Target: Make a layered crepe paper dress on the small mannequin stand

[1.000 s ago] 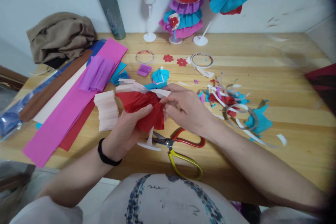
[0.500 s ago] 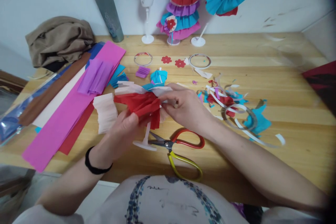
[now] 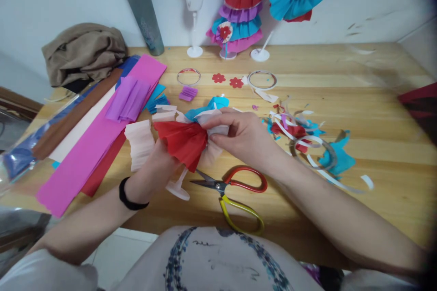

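Observation:
My left hand (image 3: 160, 159) reaches under a red crepe-paper skirt (image 3: 182, 143), its fingers hidden there. It holds up a small white mannequin, tilted, whose stand (image 3: 179, 188) shows below the skirt. Blue crepe paper (image 3: 206, 108) covers the mannequin's upper part. Between thumb and forefinger, my right hand (image 3: 244, 134) pinches a white crepe-paper strip (image 3: 220, 120) at the skirt's right side. Scissors (image 3: 218, 185) with one red and one yellow handle lie open just below the hands. A pleated pale crepe-paper piece (image 3: 139, 143) rests beside my left hand.
Pink crepe paper (image 3: 92, 150) and other coloured sheets are stacked at left, near a brown cloth (image 3: 85, 54) and a flask (image 3: 145, 18). Dressed mannequins (image 3: 239, 13) stand along the wall. Red paper flowers (image 3: 218, 77), tape rolls (image 3: 262, 80) and paper scraps (image 3: 290, 127) lie about.
The mannequin has turned and tilted, its top going right and its base left. My left hand has slid further under the red skirt, which now fans out. My right hand still pinches paper.

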Action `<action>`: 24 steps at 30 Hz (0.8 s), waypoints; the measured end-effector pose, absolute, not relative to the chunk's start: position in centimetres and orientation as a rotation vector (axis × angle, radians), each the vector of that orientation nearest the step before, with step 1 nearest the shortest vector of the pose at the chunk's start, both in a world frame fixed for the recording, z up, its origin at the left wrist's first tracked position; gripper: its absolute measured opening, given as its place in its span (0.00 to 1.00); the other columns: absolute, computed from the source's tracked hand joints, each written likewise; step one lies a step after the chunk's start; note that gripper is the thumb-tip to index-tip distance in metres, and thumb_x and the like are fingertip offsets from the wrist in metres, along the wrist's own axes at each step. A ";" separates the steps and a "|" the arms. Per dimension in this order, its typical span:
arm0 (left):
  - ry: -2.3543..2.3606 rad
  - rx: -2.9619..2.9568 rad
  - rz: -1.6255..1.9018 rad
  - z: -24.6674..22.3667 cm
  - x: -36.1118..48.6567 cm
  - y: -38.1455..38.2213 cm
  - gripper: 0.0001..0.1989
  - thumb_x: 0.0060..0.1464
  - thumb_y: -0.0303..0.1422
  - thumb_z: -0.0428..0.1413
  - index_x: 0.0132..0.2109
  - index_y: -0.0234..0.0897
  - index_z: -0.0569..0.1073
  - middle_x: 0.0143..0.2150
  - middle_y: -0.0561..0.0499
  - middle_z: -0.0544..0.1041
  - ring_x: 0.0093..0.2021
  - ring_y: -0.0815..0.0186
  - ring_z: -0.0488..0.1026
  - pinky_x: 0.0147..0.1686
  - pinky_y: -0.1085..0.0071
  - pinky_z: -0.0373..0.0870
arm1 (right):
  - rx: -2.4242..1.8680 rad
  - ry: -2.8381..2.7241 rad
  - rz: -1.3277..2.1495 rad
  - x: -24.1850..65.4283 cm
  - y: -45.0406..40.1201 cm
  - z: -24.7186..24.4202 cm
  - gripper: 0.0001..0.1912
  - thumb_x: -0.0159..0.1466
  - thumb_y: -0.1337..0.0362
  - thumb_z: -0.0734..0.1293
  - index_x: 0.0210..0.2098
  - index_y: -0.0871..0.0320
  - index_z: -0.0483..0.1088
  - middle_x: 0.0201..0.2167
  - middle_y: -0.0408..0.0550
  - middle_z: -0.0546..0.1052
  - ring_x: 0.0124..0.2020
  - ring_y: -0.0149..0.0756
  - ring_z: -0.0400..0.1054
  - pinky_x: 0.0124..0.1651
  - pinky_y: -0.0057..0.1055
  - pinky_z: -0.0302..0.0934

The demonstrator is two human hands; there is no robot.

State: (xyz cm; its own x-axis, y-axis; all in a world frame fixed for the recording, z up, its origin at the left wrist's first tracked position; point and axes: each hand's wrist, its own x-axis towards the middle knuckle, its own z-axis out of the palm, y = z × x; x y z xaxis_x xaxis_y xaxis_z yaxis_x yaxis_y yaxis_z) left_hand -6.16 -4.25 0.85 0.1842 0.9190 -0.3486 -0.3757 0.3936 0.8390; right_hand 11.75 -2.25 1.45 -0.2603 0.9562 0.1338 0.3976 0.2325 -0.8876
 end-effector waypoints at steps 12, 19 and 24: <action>0.929 0.647 1.041 -0.9 -6.1 -3.8 0.05 0.49 0.30 0.65 0.36 0.39 0.80 0.38 0.52 0.81 0.37 0.65 0.75 0.40 0.70 0.75 | -1.096 -2.320 0.418 11.5 -4.0 0.8 0.21 0.58 0.75 0.65 0.51 0.62 0.71 0.67 0.64 0.61 0.69 0.56 0.54 0.66 0.56 0.57; 0.958 0.741 1.036 -1.0 -6.4 -4.0 0.09 0.49 0.32 0.66 0.40 0.38 0.79 0.42 0.51 0.81 0.44 0.60 0.76 0.45 0.68 0.73 | -1.075 -2.311 0.362 11.4 -4.1 0.4 0.17 0.57 0.79 0.58 0.42 0.59 0.70 0.66 0.63 0.62 0.71 0.54 0.50 0.65 0.61 0.58; 0.940 0.716 1.041 -0.9 -6.1 -3.9 0.13 0.46 0.33 0.68 0.41 0.37 0.78 0.41 0.49 0.80 0.44 0.59 0.75 0.46 0.66 0.72 | -1.108 -2.347 0.298 11.7 -3.9 1.3 0.17 0.59 0.78 0.57 0.35 0.57 0.74 0.63 0.61 0.67 0.70 0.52 0.53 0.66 0.59 0.57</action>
